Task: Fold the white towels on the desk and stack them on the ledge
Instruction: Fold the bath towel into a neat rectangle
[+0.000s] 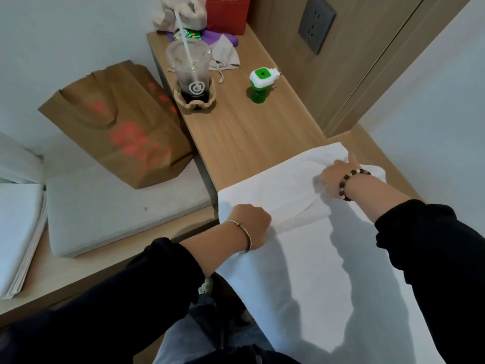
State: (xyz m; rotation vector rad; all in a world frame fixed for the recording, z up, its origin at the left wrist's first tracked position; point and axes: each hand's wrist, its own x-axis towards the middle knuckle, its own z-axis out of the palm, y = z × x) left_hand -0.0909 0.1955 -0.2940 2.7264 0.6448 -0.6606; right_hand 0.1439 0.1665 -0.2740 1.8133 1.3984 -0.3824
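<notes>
Item: one white towel (315, 258), part-folded, spread over the near end of the desk (244, 132).
Brown paper bag (118, 122) stood left of the desk; folded towels (18, 232) lay on the ledge (78, 269) further left. Left hand (250, 223) clenched the towel's fold at the desk's left edge; right hand (333, 174) grasped its far corner. Cup (190, 74) and green plug-in (259, 84) stood at the desk's far end.

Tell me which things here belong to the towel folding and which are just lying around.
Part of the job:
white towel, gripped by the left hand and the right hand; desk; ledge; folded white stack on the ledge.

Just lying about:
brown paper bag; drink cup; green plug-in device; red bag; wall socket.
</notes>
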